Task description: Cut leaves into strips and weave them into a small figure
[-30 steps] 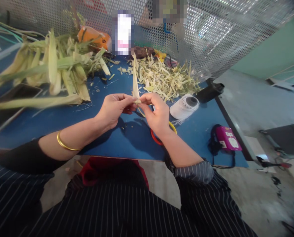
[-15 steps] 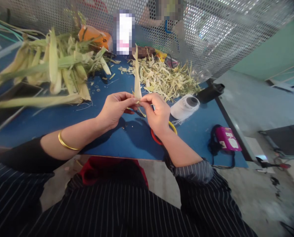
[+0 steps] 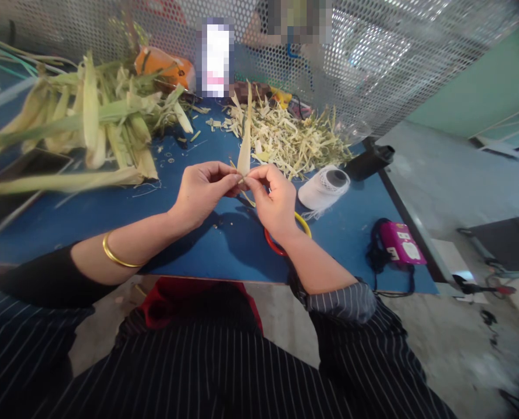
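Between my two hands a pale corn husk strip (image 3: 244,152) stands upright, its pointed tip away from me. My left hand (image 3: 205,192) pinches its lower end between thumb and fingers. Close beside it, my right hand (image 3: 273,198) pinches the same end, thumb against forefinger. The exact spot where the fingertips meet is partly hidden. Under my right wrist lies a red and yellow ring (image 3: 304,224). A heap of shredded husk (image 3: 294,137) lies behind the hands, and a cone of white thread (image 3: 323,189) stands to the right.
Corn husks (image 3: 91,116) are piled at the left over a dark flat panel (image 3: 15,198). A black cylinder (image 3: 370,162) and a pink box with a cord (image 3: 402,243) are on the blue table (image 3: 224,256) at right. Metal mesh (image 3: 355,70) rises behind; a person is beyond it.
The husk strip's tip has tilted slightly to the right. Both hands keep their pinch at its lower end, and the view has shifted a little.
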A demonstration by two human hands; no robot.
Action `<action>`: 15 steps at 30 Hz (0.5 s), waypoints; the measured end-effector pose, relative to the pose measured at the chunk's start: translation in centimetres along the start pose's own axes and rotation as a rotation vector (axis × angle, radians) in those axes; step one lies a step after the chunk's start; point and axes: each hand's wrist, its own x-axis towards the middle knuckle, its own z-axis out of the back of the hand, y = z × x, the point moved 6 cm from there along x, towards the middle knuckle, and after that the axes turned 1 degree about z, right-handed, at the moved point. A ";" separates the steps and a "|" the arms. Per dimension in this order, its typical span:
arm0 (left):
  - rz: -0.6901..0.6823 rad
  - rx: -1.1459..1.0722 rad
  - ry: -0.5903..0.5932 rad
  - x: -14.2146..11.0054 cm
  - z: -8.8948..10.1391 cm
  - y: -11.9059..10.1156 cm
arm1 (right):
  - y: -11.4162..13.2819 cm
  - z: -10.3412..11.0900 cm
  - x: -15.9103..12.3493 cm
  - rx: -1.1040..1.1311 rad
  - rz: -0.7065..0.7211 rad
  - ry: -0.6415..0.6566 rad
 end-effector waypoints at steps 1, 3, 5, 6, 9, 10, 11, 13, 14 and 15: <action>-0.009 0.010 -0.005 0.0 0.0 0.0 | 0.0 0.0 0.0 0.022 -0.012 -0.007; -0.024 0.026 -0.008 0.0 0.0 -0.1 | -0.1 0.1 0.0 0.049 -0.029 -0.020; -0.031 0.029 -0.002 -0.1 0.0 -0.2 | -0.1 0.1 0.0 0.055 -0.043 -0.027; -0.031 0.025 0.005 -0.1 0.0 -0.2 | -0.2 0.1 0.0 0.056 -0.049 -0.030; -0.029 0.012 0.036 -0.2 -0.1 -0.2 | -0.4 0.2 0.1 0.059 -0.058 -0.043; -0.026 0.013 0.046 -0.2 -0.2 -0.1 | -0.5 0.2 0.1 0.060 -0.060 -0.046; -0.022 0.014 0.055 -0.1 -0.2 -0.1 | -0.6 0.1 0.1 0.063 -0.063 -0.047; -0.006 0.004 0.071 -0.1 -0.3 0.1 | -0.9 0.0 0.1 0.085 -0.076 -0.035; 0.006 -0.012 0.077 0.0 -0.3 0.2 | -0.9 -0.1 0.1 0.102 -0.083 -0.025; 0.019 -0.031 0.080 0.0 -0.3 0.2 | -0.9 -0.1 0.1 0.119 -0.087 -0.016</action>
